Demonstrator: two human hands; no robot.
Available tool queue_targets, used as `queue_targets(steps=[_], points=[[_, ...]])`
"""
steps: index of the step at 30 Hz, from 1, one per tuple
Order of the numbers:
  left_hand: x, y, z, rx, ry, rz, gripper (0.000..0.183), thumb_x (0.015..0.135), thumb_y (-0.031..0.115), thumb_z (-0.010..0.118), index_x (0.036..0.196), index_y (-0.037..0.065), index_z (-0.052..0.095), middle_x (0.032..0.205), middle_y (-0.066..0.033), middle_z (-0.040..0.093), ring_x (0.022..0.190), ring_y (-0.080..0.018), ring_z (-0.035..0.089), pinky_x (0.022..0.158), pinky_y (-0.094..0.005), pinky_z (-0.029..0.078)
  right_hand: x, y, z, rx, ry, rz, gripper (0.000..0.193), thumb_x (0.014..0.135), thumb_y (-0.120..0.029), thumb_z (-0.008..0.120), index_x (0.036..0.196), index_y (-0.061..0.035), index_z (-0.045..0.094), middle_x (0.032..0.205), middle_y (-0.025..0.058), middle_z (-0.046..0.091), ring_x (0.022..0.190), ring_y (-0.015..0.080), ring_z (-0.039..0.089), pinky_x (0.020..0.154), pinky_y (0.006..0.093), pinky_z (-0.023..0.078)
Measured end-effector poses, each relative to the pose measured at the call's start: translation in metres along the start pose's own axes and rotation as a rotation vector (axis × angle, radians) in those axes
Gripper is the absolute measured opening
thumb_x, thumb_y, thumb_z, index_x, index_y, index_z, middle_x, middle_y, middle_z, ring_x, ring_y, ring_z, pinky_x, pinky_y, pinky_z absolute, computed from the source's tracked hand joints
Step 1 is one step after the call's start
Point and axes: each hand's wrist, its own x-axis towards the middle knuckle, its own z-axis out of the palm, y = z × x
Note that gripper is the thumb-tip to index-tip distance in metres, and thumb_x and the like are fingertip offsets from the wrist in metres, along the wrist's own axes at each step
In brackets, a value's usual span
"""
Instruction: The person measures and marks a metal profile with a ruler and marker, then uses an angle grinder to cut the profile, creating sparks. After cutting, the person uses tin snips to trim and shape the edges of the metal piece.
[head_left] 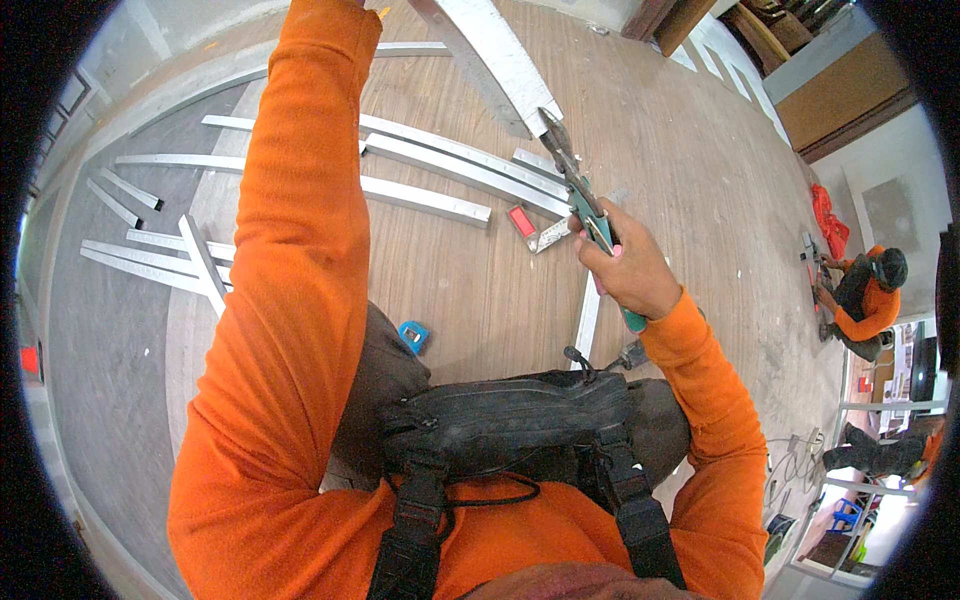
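Note:
My right hand (641, 268) is closed around the green handles of a pair of tin snips (586, 200). The jaws of the snips meet the near end of a light metal profile (495, 55), which slants up past the top edge of the picture. My left arm stretches forward to the top edge, where the hand itself is cut off, so what it holds is hidden. Below the snips, a small square with a red stock (522, 222) lies on the floor. A blue tape measure (412, 337) rests beside my left knee.
Several long metal profiles (430, 200) lie across the wood-look floor, with shorter pieces (130, 190) at the left. A drill (632, 353) is partly visible by my right knee. At the right, a person in orange (872, 305) crouches near a red cloth (829, 222).

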Motion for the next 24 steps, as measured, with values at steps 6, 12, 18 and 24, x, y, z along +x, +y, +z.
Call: queue_targets(steps=[6,12,18,24], points=[[-0.005,0.001,0.04,0.226,-0.066,0.026,0.074,0.093,0.08,0.043,0.101,0.006,0.05,0.075,-0.0016,0.047,0.058,-0.0139,0.049,0.053,-0.031,0.046,0.008,-0.002,0.004,-0.141,0.014,0.124,0.037,0.089,-0.028,0.065,0.113,-0.0006,0.061,0.086,0.0264,0.067,0.085,0.0468,0.066,0.073,0.0496,0.051],[-0.037,-0.03,0.12,0.507,-0.347,-0.056,0.081,0.091,0.082,0.042,0.1,0.004,0.062,0.07,-0.0045,0.059,0.054,-0.0131,0.061,0.045,-0.0289,0.054,0.017,0.004,0.002,-0.213,-0.082,0.221,0.033,0.091,-0.029,0.06,0.105,0.0009,0.064,0.082,0.0202,0.066,0.075,0.0344,0.066,0.068,0.0429,0.052],[-0.074,-0.073,0.175,0.43,-0.606,-0.356,0.074,0.092,0.075,0.054,0.101,0.003,0.065,0.071,-0.0045,0.059,0.056,-0.0116,0.06,0.045,-0.0263,0.05,0.026,-0.004,-0.008,-0.078,-0.239,0.395,0.029,0.09,-0.024,0.06,0.098,0.0031,0.063,0.075,0.0131,0.064,0.064,0.0235,0.065,0.062,0.0376,0.052],[-0.085,-0.086,0.192,0.519,-0.661,-0.294,0.076,0.086,0.077,0.062,0.099,0.003,0.065,0.072,-0.0036,0.058,0.06,-0.0109,0.059,0.047,-0.026,0.05,0.023,0.033,-0.003,0.019,-0.226,0.359,0.03,0.088,-0.021,0.063,0.105,0.0032,0.063,0.082,0.0075,0.064,0.071,0.0157,0.062,0.067,0.0309,0.051]])
